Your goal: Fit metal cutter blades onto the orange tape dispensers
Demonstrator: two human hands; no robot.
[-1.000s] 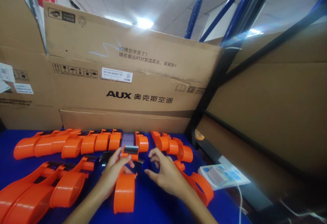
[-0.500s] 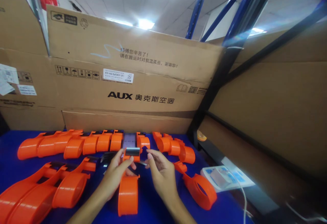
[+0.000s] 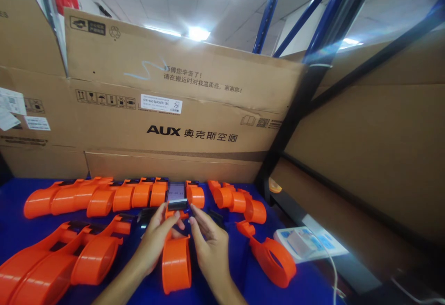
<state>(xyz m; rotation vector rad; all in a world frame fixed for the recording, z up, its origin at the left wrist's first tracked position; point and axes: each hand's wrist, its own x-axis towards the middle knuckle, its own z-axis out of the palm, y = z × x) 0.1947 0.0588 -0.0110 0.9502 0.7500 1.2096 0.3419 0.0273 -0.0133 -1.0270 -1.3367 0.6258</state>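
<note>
An orange plastic tape dispenser (image 3: 176, 265) is gripped by my left hand (image 3: 156, 233), its round hub hanging down toward me. Across its upper end, a dark strip with a pale toothed edge (image 3: 177, 204) faces me. My right hand (image 3: 210, 240) has thumb and forefinger close together at the right side of that end. Something small and dark shows at those fingertips, too little to name. Behind my hands, dark objects (image 3: 143, 217) lie partly hidden on the blue table surface (image 3: 253, 268).
Several more orange dispensers (image 3: 100, 202) line the back of the table, others (image 3: 95, 258) lie at front left, and one (image 3: 274, 258) lies at right. A phone-like screen (image 3: 176, 191) stands behind my hands. Cardboard (image 3: 194, 105) walls the back; a white board (image 3: 306, 240) with a cable is at right.
My right hand has moved left, its fingertips now closing in at the dispenser's end. The held dispenser has tilted slightly, its hub shifting a little to the right.
</note>
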